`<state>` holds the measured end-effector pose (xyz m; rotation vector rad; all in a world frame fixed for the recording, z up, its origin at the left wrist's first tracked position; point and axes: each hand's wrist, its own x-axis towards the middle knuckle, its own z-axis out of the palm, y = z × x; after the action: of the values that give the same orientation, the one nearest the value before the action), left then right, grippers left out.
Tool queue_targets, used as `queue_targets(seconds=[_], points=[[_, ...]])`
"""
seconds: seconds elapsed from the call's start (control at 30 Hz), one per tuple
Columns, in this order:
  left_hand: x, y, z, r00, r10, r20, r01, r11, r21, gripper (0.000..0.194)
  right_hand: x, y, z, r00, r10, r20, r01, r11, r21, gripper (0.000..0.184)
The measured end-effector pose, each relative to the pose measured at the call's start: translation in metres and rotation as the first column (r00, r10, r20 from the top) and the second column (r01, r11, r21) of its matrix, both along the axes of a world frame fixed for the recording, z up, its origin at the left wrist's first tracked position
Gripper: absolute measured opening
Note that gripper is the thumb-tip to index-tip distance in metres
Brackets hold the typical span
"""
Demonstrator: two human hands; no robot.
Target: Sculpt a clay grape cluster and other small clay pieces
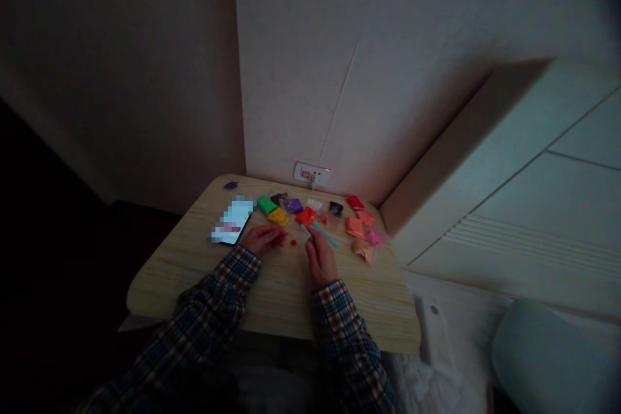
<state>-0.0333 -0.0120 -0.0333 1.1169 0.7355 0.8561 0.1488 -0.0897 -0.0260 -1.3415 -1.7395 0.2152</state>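
Observation:
My right hand [321, 260] is closed round a thin teal modelling tool, whose tip [305, 229] pokes out past the fingers. A second teal stick [326, 236] lies on the table just beyond that hand. My left hand [262, 239] is curled, its fingertips together and reddish; what they pinch, if anything, is too small to make out. Between the two hands a small red ball [294, 242] rests on the wooden table [281, 291]. Just beyond the hands are an orange-red clay packet [306, 216] and a yellow packet [278, 217].
A lit phone [233, 220] lies left of my left hand. Green [266, 205], purple [294, 206] and black [336, 209] packets line the back, with several pink and orange ones [355, 227] at right. A wall socket [312, 173] with a plug sits behind the table.

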Motion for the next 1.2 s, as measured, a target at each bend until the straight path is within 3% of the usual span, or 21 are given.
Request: queue_targets(seconds=[0.13,0.33,0.57,0.73,0.97,1.2], points=[[-0.004,0.002,-0.001,0.996,0.089,0.024,-0.088,0.996,-0.016,0.036,0.023,0.012,-0.023,0.98,-0.194,0.038,0.193,0.981,0.023,0.037],[-0.006,0.001,0.005,0.994,0.1,0.034,-0.099,0.994,-0.038,0.039,0.027,0.018,-0.05,0.953,-0.271,0.135,0.27,0.963,0.022,0.047],[-0.006,0.002,0.003,0.991,0.125,0.056,-0.127,0.992,0.019,0.036,0.02,0.017,-0.044,0.906,-0.37,0.203,0.376,0.927,0.011,0.049],[-0.006,-0.003,0.01,0.995,0.09,0.047,-0.09,0.996,0.008,0.046,0.014,0.011,-0.03,0.868,-0.452,0.208,0.461,0.887,0.001,0.049],[-0.003,-0.005,0.013,0.996,0.089,0.029,-0.09,0.996,0.028,0.041,0.005,0.004,-0.007,0.92,-0.346,0.182,0.344,0.938,0.045,0.048],[-0.001,-0.007,0.017,1.0,0.023,-0.003,-0.022,0.999,0.026,0.043,-0.008,-0.001,-0.002,0.973,-0.138,0.185,0.116,0.986,0.123,0.039]])
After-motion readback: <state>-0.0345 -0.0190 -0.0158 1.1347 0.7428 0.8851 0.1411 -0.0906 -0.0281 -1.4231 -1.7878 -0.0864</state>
